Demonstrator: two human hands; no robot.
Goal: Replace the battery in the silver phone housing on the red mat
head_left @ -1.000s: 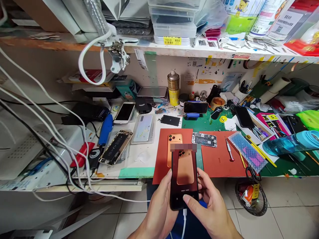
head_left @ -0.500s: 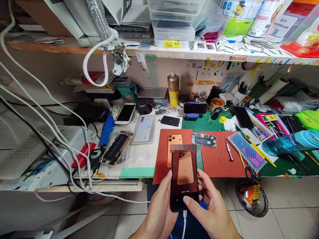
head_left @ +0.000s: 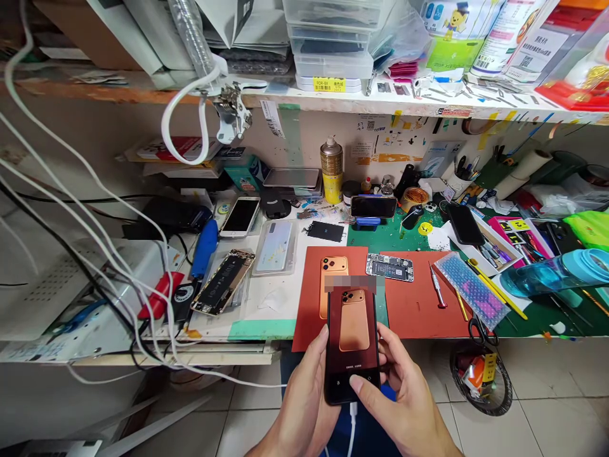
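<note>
A black smartphone [head_left: 353, 355] is held upright between my hands over the bench's front edge, its screen lit with a picture of an orange phone back. My left hand [head_left: 307, 397] wraps the phone's left side. Around its right side curl the fingers of my right hand [head_left: 404, 393], the thumb resting on the lower screen. A white charging cable [head_left: 353, 422] is plugged into the phone's bottom. Behind it, an orange phone [head_left: 333, 263] lies on the red-brown mat [head_left: 309, 330], partly hidden. An opened phone [head_left: 390, 267] with its battery exposed lies to its right.
On the right lie a screwdriver [head_left: 438, 287], tweezers, scissors [head_left: 483, 331] and a blue water bottle [head_left: 554, 271]. Several phones and an opened phone body [head_left: 223, 282] lie left. White cables [head_left: 109, 235] hang at the left. A waste bin [head_left: 480, 381] stands below the bench.
</note>
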